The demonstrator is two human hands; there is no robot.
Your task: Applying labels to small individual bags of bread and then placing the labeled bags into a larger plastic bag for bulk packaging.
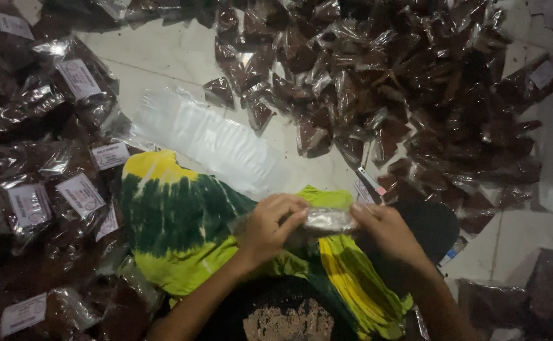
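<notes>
Down low, left hand (270, 226) and right hand (384, 228) both pinching a small clear packet (328, 220), above yellow-green tie-dye cloth (175, 221), dark filled packets (384, 82) heaped nearby on the floor (169, 57).

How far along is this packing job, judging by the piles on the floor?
A good deal looks done: labelled bags of dark brown stuff are stacked at the left. In hand: the left hand and right hand hold one small clear packet between them over the green and yellow cloth. Seemingly left: a big heap of small unlabelled packets at the upper right, and a flat clear plastic sheet.
</notes>
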